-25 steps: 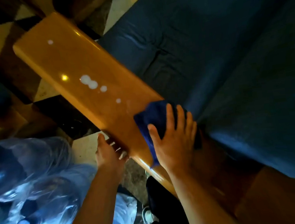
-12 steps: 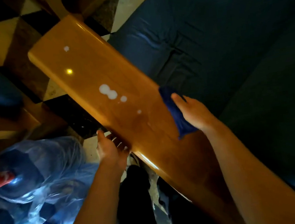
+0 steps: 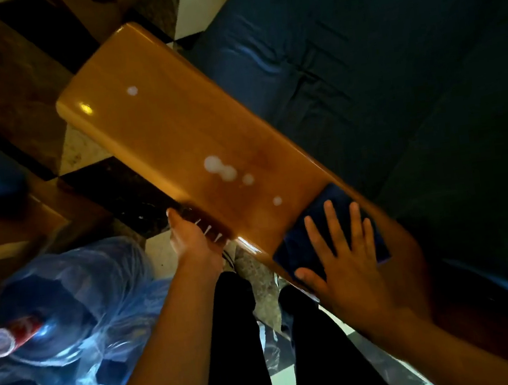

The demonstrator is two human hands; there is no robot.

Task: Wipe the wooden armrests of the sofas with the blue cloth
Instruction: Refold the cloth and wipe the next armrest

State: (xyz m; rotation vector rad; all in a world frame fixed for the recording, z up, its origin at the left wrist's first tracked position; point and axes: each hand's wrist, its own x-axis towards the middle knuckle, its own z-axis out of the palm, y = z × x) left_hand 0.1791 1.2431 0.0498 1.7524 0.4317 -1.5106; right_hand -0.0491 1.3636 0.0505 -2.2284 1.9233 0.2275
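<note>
Right hand (image 3: 346,254) back flat, fingers spread, pressing blue cloth (image 3: 297,244) on near end of armrest (image 3: 169,138); half a second ago it gripped the cloth at the edge. Left hand (image 3: 193,241) grips the outer edge. White spots (image 3: 221,167) ahead unwiped.

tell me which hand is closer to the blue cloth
Right. The right hand lies flat on the blue cloth, pressing it to the wooden armrest. The left hand is off to the cloth's left, at the armrest's outer edge, not touching the cloth.
</note>
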